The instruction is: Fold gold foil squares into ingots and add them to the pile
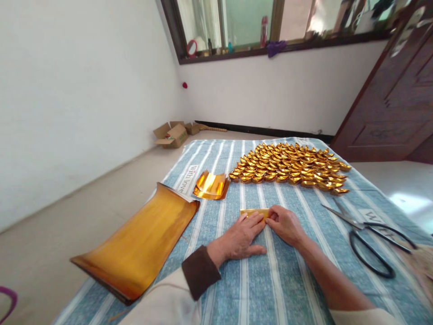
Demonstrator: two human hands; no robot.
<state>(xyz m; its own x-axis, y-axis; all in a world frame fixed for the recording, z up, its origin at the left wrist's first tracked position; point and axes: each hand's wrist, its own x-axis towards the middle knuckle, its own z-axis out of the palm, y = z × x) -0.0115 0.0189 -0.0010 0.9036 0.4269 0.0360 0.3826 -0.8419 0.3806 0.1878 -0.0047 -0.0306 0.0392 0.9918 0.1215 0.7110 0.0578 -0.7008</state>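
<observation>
A narrow folded strip of gold paper (253,211) lies on the blue striped cloth (257,289) in front of me. My left hand (241,237) rests flat on the cloth with its fingertips pressing the strip's near edge. My right hand (287,224) pinches the strip's right end. Just left of the strip sits a small stack of cut gold sheets (211,185), curled upward. Farther back, several rows of folded gold paper ingots (291,168) cover the cloth.
A large stack of gold paper sheets (138,246) lies at the left edge of the cloth. Black-handled scissors (367,234) lie at the right. An open cardboard box (172,134) stands on the floor by the white wall. A brown door (395,99) is at right.
</observation>
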